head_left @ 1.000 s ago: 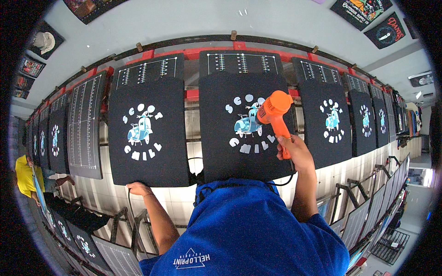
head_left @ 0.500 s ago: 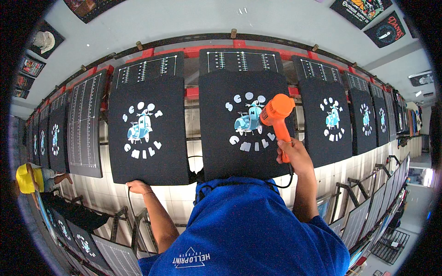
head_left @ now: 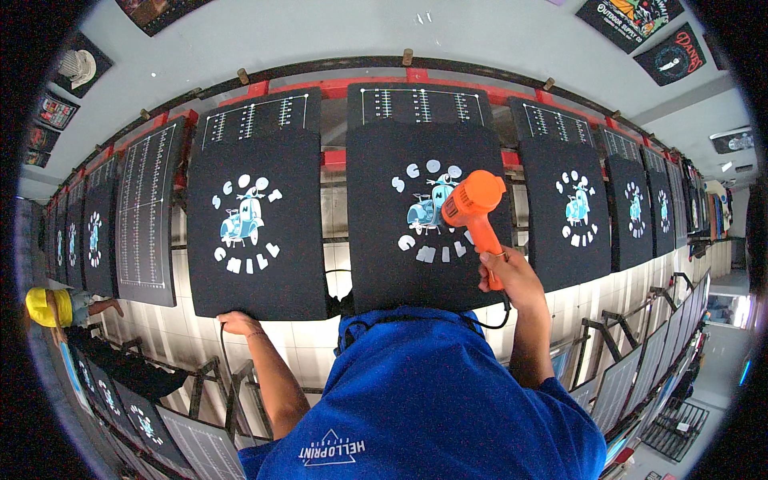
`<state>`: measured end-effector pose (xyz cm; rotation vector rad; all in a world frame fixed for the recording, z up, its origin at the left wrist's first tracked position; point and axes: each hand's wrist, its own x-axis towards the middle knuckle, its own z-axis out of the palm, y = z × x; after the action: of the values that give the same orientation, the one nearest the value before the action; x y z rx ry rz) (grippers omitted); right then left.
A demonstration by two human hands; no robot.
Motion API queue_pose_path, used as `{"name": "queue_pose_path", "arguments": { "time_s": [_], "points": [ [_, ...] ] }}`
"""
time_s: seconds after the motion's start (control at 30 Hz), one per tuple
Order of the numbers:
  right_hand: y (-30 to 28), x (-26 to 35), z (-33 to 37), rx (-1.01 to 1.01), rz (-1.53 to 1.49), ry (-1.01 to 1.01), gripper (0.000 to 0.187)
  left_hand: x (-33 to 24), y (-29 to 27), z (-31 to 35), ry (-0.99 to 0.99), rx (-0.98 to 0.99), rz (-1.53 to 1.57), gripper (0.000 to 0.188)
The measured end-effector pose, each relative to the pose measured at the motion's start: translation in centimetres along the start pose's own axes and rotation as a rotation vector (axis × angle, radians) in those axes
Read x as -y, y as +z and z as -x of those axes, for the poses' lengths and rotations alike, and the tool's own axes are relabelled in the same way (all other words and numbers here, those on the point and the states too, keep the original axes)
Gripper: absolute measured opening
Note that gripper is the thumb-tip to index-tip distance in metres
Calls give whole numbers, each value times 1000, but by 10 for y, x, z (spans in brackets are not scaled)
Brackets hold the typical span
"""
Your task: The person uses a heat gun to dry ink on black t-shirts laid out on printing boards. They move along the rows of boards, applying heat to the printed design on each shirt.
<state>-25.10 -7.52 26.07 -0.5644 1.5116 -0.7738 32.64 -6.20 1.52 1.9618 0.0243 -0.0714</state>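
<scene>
My right hand (head_left: 514, 276) is wrapped round the handle of an orange heat gun (head_left: 478, 206). Its nozzle hangs over a light-blue scooter print (head_left: 424, 210) and covers part of it. That print, ringed by white lettering, is on a black shirt (head_left: 374, 268) lying flat over a board in front of me. To the left lies another black shirt (head_left: 300, 272) with the same print. At its near edge my left hand (head_left: 238, 323) is closed, with a thin black cord (head_left: 223, 340) hanging from its fingers.
More boards (head_left: 146, 212) stretch in a row to both sides, several with matching black shirts, on a red frame (head_left: 334, 158). Behind me runs a second row of boards (head_left: 204, 440) on dark metal brackets. A person in a yellow cap (head_left: 42, 307) is at far left.
The heat gun has shifted slightly left and down over the print, together with my right hand. My left hand stays almost in place at the left shirt's edge.
</scene>
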Motion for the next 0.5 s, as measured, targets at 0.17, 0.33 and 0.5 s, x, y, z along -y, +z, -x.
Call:
{"name": "queue_pose_path", "arguments": {
  "time_s": [0.17,0.33,0.5],
  "points": [
    [7,-3,-3,22,2,-32,28,9,3,-6,32,-26,21,63],
    [8,0,-4,42,8,-23,28,9,3,-4,12,-8,52,65],
    [8,4,-6,48,33,14,29,9,-1,-7,5,6,-31,64]
  ]
}}
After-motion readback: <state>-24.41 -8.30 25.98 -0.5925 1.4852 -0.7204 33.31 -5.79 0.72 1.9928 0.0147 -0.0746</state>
